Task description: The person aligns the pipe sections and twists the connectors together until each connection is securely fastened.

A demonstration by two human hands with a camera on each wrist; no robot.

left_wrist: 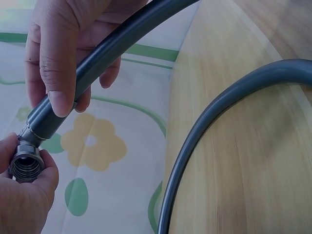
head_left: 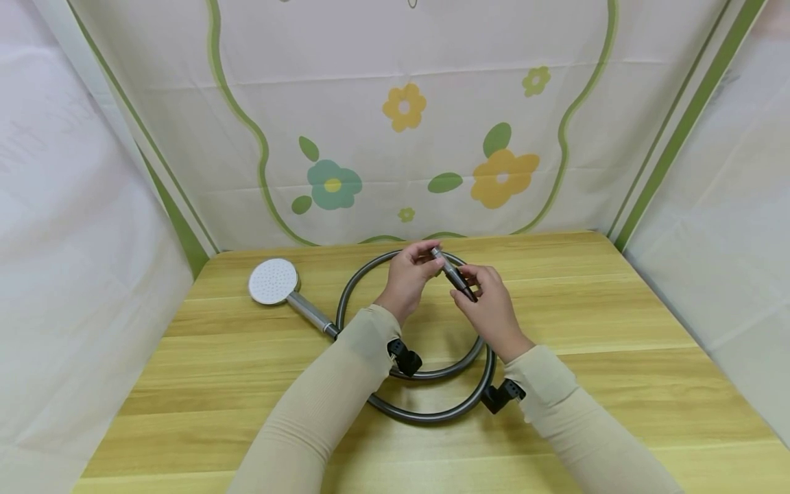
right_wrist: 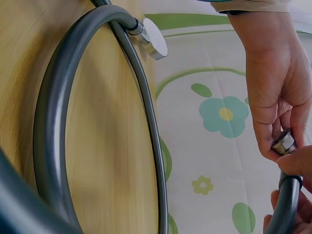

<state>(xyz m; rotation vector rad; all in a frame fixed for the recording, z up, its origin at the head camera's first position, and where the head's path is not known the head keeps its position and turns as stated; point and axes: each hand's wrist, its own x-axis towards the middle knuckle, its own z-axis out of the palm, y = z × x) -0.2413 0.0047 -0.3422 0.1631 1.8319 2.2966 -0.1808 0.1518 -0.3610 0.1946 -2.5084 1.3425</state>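
A grey shower hose lies looped on the wooden table, its free end raised between both hands. My left hand pinches the metal connector nut at that end between thumb and fingers. In the left wrist view the threaded opening of the nut faces the camera, tilted off the hose's line. Just behind the nut, my right hand grips the hose's dark end sleeve. The right wrist view shows the nut close by the right thumb.
At the left back of the table lies a round white-faced shower head, its grey handle joined to the hose's other end. A flowered cloth curtain stands behind the table, with pale cloth walls on both sides.
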